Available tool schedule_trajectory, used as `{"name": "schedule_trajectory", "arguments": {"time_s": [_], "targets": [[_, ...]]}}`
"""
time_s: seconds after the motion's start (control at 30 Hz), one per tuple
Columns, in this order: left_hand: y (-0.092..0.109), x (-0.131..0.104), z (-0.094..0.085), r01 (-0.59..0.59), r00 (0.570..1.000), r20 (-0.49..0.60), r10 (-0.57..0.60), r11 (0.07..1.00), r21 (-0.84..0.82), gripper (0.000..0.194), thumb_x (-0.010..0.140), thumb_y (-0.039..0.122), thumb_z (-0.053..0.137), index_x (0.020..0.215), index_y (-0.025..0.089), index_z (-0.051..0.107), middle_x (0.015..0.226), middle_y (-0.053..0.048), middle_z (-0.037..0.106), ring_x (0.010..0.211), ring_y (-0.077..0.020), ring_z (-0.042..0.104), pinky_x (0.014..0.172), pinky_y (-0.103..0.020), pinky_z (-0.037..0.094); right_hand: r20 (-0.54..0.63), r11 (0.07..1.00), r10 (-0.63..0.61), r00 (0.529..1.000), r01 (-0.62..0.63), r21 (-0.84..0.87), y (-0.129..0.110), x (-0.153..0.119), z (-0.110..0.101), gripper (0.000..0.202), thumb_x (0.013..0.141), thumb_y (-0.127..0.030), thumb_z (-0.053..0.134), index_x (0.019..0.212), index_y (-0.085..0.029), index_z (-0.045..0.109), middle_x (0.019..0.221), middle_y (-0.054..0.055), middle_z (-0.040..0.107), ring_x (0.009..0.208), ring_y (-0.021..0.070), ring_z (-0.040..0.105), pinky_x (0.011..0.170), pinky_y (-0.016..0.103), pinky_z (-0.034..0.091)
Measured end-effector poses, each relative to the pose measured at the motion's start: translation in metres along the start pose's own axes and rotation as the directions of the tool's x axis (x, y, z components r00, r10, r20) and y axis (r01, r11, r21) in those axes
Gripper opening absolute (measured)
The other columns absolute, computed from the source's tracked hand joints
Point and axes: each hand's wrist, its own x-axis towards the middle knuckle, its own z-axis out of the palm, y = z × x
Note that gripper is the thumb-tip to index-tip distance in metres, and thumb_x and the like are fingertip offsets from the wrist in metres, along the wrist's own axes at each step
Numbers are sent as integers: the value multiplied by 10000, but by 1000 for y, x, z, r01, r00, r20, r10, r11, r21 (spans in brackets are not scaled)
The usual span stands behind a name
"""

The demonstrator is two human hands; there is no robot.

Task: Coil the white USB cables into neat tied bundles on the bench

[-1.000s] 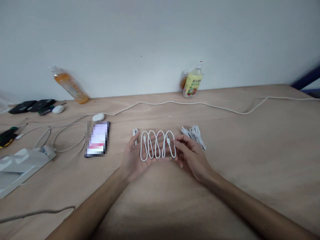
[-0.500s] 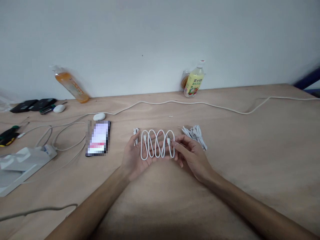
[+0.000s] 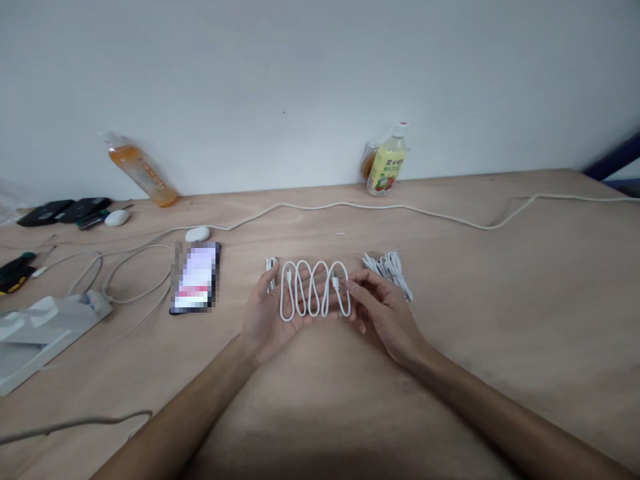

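Observation:
A white charging cable, folded into several wavy loops with a connector at either end, lies across my left hand. That hand is palm up, fingers stretched out beneath the loops, bearing the cable. My right hand has thumb and fingers closed at the rightmost loop, beside the larger plug. Past my left thumb, a bundled white cable rests on the table, partly hidden. Behind my right hand sits another tied bundle of white cable.
A long white cord runs across the wooden table. On the left are a blurred-screen phone, white case, power strip and screwdrivers. An orange drink bottle and yellow drink bottle stand against the wall.
The rightmost loop and the larger plug have shifted slightly under my right fingers. Otherwise both hands keep their places, and the view moves only a little.

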Motion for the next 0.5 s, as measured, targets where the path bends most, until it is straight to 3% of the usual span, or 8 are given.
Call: {"name": "schedule_trajectory", "arguments": {"time_s": [0.5], "targets": [[-1,-1,2,6,1000,16,-6,1000,14,639,1087,496,416,1515,52,583,1276,-237,782,1224,-395,748,1067,-551,575,0,995,-9,1000,9,-101,5,1,2,428,782,-599,841,822,-230,627,636,-57,563,451,86,437,382,218,353]]}}
